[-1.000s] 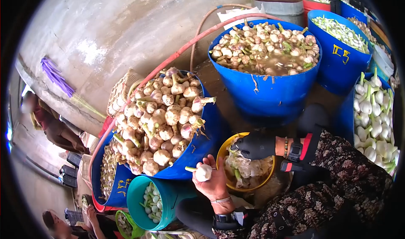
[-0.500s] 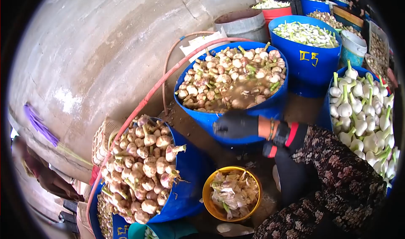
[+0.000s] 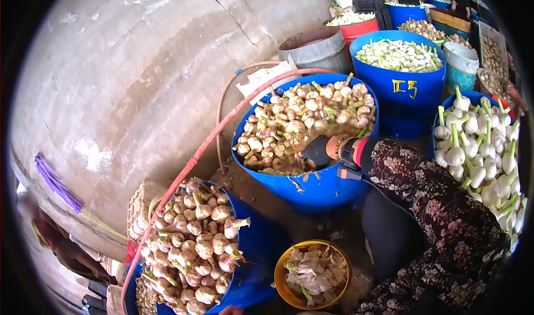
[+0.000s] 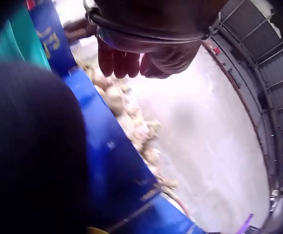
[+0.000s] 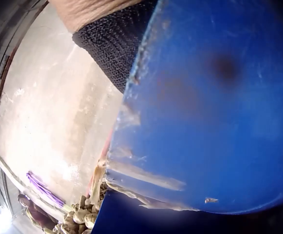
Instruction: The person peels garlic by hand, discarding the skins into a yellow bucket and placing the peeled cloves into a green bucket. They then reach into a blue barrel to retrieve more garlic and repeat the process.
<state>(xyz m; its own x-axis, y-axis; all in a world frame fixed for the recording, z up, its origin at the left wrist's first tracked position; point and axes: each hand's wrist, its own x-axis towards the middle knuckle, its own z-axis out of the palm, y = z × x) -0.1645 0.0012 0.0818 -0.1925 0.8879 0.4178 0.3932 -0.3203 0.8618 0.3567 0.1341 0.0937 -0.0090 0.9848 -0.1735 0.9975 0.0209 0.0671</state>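
My right hand [image 3: 317,151], in a dark glove, reaches over the near rim of a blue tub [image 3: 289,190] of garlic bulbs [image 3: 303,106] in murky water. Its fingertips are hidden among the water and bulbs. In the right wrist view the glove [image 5: 114,46] passes behind the tub's blue wall [image 5: 204,126]. My left hand [image 4: 146,61] hangs with loosely bent fingers, and no bulb shows in it. Heaped unpeeled garlic [image 4: 114,100] in another blue tub [image 4: 107,141] lies beyond it. Only a bit of this hand shows at the head view's bottom edge.
A yellow bucket [image 3: 346,287] of garlic skins stands on the floor by my leg. Peeled white garlic [image 3: 473,148] fills a tub at right. Behind stands a marked blue tub [image 3: 378,101]. A red hose [image 3: 194,158] runs across the tubs before the wall.
The right hand has moved from the yellow bucket up and away into the tub of wet garlic. The left hand, which held a garlic bulb, has dropped to the bottom of the head view.
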